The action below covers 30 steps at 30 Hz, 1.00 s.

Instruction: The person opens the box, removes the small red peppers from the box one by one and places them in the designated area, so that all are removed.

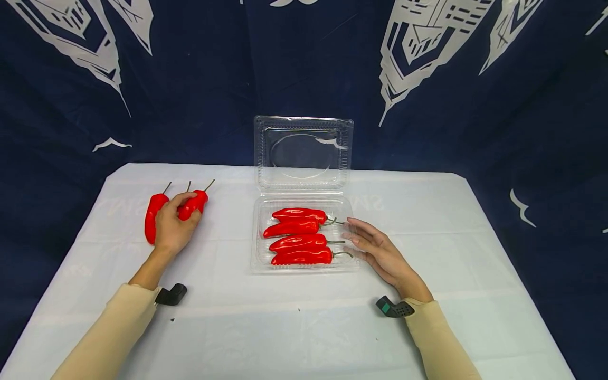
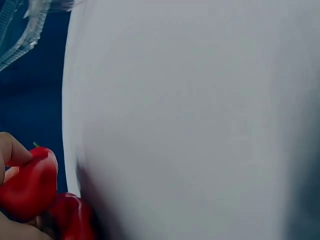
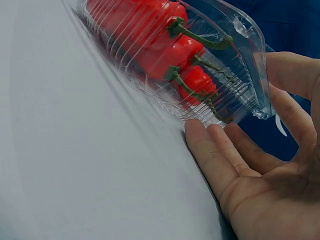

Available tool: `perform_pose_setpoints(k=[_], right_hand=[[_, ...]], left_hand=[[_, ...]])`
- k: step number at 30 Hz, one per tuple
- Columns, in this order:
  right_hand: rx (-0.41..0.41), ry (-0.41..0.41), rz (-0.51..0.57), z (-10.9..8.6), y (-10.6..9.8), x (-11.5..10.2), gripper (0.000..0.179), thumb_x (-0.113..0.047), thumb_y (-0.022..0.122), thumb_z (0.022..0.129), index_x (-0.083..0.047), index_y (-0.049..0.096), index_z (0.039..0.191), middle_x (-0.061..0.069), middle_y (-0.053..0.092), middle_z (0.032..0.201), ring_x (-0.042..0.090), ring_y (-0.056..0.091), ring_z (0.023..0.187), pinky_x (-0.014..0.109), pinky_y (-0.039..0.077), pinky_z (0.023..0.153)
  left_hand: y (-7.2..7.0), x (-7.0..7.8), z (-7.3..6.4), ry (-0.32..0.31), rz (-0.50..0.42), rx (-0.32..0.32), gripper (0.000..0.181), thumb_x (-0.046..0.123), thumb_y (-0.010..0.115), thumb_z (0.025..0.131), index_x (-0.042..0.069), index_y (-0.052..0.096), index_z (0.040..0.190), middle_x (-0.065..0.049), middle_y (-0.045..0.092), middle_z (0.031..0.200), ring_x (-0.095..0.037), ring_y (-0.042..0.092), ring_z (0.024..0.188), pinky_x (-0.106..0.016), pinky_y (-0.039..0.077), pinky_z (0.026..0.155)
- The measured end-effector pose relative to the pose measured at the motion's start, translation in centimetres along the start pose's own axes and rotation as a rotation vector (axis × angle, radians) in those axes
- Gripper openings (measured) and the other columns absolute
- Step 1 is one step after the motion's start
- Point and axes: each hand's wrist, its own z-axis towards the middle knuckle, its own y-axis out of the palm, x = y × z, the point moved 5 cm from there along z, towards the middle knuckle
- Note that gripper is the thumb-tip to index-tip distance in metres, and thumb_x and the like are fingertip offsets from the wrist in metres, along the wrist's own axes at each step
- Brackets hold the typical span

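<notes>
My left hand [image 1: 174,224] grips a red chili pepper [image 1: 195,203] at the left of the table; the same pepper [image 2: 32,185] shows between thumb and fingers in the left wrist view. A second stem [image 1: 188,186] pokes out behind the knuckles, its pepper mostly hidden by the hand. Another red pepper [image 1: 152,211] lies along the left side of that hand. At the center, a clear plastic clamshell box [image 1: 258,261] holds several red peppers [image 1: 301,241] side by side, stems to the right. My right hand [image 1: 382,250] rests its extended fingertips [image 3: 197,132] against the box's right end wall.
The box's clear lid [image 1: 304,182] stands raised at the back. Beneath everything is a white-covered table [image 1: 294,327], and a dark blue patterned cloth [image 1: 304,68] hangs behind it. Black devices [image 1: 172,294] sit at both wrists.
</notes>
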Motion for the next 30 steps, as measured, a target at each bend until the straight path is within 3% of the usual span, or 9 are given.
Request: perform_pose_setpoints(k=[6, 18, 24, 30], right_hand=[[0.013, 0.009, 0.0, -0.06, 0.0, -0.16, 0.061, -0.009, 0.054, 0.103, -0.001, 0.025, 0.156, 0.017, 0.02, 0.164, 0.022, 0.044, 0.14, 0.033, 0.049, 0.104], [0.005, 0.002, 0.006, -0.04, 0.0, 0.06, 0.061, -0.01, 0.055, 0.103, -0.001, 0.026, 0.156, 0.019, 0.019, 0.165, 0.018, 0.046, 0.138, 0.032, 0.049, 0.104], [0.0, -0.004, 0.006, -0.01, 0.0, 0.04, 0.06, -0.009, 0.054, 0.103, 0.0, 0.026, 0.156, 0.019, 0.019, 0.164, 0.018, 0.046, 0.138, 0.033, 0.049, 0.104], [0.015, 0.012, 0.002, -0.06, 0.04, -0.02, 0.062, -0.009, 0.054, 0.103, 0.0, 0.025, 0.156, 0.017, 0.019, 0.165, 0.019, 0.046, 0.139, 0.032, 0.05, 0.103]], left_hand=[[0.24, -0.15, 0.0, -0.032, 0.044, 0.005, 0.042, 0.006, 0.061, 0.09, 0.007, 0.061, 0.133, -0.026, 0.056, 0.135, -0.046, 0.043, 0.126, -0.063, 0.025, 0.098], [0.86, -0.04, -0.28, 0.039, 0.281, -0.039, 0.046, 0.009, 0.059, 0.086, 0.006, 0.059, 0.132, -0.032, 0.049, 0.133, -0.052, 0.046, 0.118, -0.062, 0.03, 0.088], [0.81, 0.27, -0.3, 0.061, 0.335, -0.069, 0.049, 0.009, 0.061, 0.085, 0.003, 0.056, 0.133, -0.032, 0.046, 0.129, -0.049, 0.047, 0.117, -0.062, 0.035, 0.091], [0.59, 0.33, -0.32, 0.083, 0.388, -0.058, 0.05, 0.013, 0.065, 0.084, 0.005, 0.056, 0.133, -0.032, 0.047, 0.127, -0.051, 0.043, 0.114, -0.061, 0.036, 0.088]])
